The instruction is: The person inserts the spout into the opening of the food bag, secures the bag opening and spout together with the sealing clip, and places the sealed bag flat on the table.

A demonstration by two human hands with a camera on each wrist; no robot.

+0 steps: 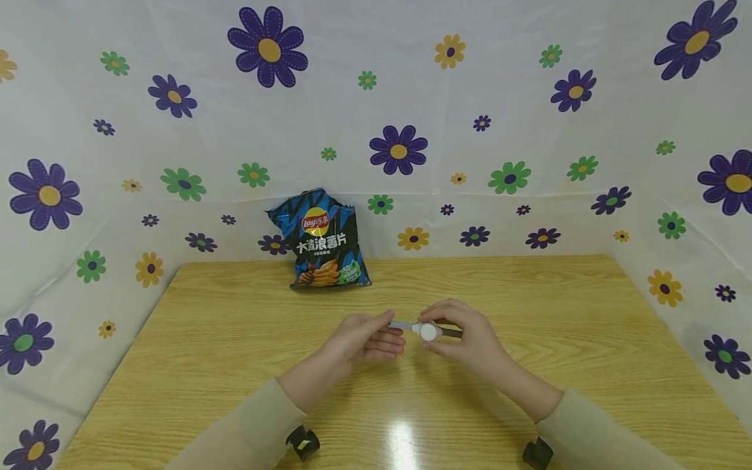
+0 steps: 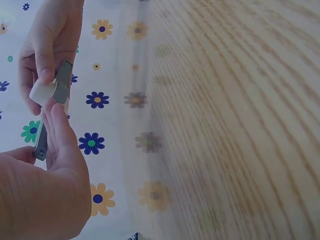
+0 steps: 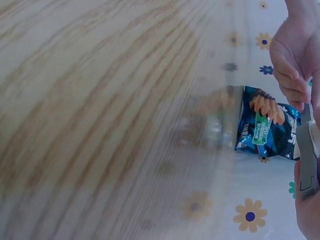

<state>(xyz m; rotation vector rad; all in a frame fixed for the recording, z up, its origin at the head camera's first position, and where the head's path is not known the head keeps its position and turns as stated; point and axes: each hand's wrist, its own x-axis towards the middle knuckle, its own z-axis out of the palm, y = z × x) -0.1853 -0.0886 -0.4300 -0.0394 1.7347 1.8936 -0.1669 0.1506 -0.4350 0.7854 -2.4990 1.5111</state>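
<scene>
A slim grey bag clip with a round white cap (image 1: pixel 429 331) is held just above the table, between both hands. My left hand (image 1: pixel 352 343) pinches its left end, thumb on top, with the other fingers stretched out underneath. The right hand (image 1: pixel 470 333) grips the part around the cap between thumb and fingers, and the darker right end runs in toward the palm. In the left wrist view, the grey bar (image 2: pixel 62 82) slants between the two hands. The right wrist view catches its grey side (image 3: pixel 306 160) at the frame's edge.
A blue and black bag of potato chips (image 1: pixel 326 245) stands at the back of the wooden table (image 1: pixel 235 391), leaning against a white cloth (image 1: pixel 329 117) printed with flowers. The cloth also rises along both sides. Dark wrist mounts (image 1: pixel 303 442) show below the sleeves.
</scene>
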